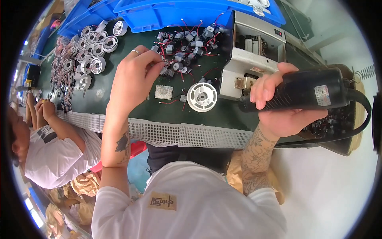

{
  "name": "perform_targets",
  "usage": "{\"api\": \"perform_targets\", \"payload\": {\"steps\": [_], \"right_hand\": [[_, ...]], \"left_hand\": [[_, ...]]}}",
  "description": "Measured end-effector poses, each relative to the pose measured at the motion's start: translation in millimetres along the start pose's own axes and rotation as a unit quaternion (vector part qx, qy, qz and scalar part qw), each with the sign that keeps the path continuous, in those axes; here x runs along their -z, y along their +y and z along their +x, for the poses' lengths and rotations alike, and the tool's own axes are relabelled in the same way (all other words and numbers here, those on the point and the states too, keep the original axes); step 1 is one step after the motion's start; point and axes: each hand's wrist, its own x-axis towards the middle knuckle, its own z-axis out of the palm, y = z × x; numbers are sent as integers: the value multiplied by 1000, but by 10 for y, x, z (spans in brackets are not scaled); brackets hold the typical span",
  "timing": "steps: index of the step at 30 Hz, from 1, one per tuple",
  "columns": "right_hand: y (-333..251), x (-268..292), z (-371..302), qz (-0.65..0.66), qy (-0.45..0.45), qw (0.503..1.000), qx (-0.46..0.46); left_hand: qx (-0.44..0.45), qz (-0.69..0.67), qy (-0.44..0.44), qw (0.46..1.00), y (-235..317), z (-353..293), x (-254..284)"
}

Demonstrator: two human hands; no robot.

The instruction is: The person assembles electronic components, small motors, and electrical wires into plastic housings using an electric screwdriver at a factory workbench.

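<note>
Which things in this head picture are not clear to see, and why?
Head view: whatever the left bare hand may pinch; too small, partly covered by its fingers.
Head view: middle of the right bare hand; hidden behind the black cylindrical plastic tool it grips.
Head view: contents of the wide blue plastic bin; mostly cut off by the upper edge.

Corded tool (302,89) looks matt plastic; bin (171,16), glossy plastic; machine housing (248,60), smooth metal.

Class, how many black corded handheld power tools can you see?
1: the black corded handheld power tool is in the person's right hand, near the pale machine. Others may be hidden.
</note>
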Motion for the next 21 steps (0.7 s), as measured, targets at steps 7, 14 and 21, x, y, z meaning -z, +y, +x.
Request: {"api": "perform_targets", "payload": {"steps": [7,14,21], "right_hand": [[4,-22,-5,-3,32,999,-10],[-2,-20,2,-16,41,999,-5],[-131,18,61,-13,10,1000,22]], "left_hand": [[6,-94,46,994,46,-5,12],[68,-327,138,933,204,-134,-180],[-86,-254,28,963,509,-201,-408]]}}
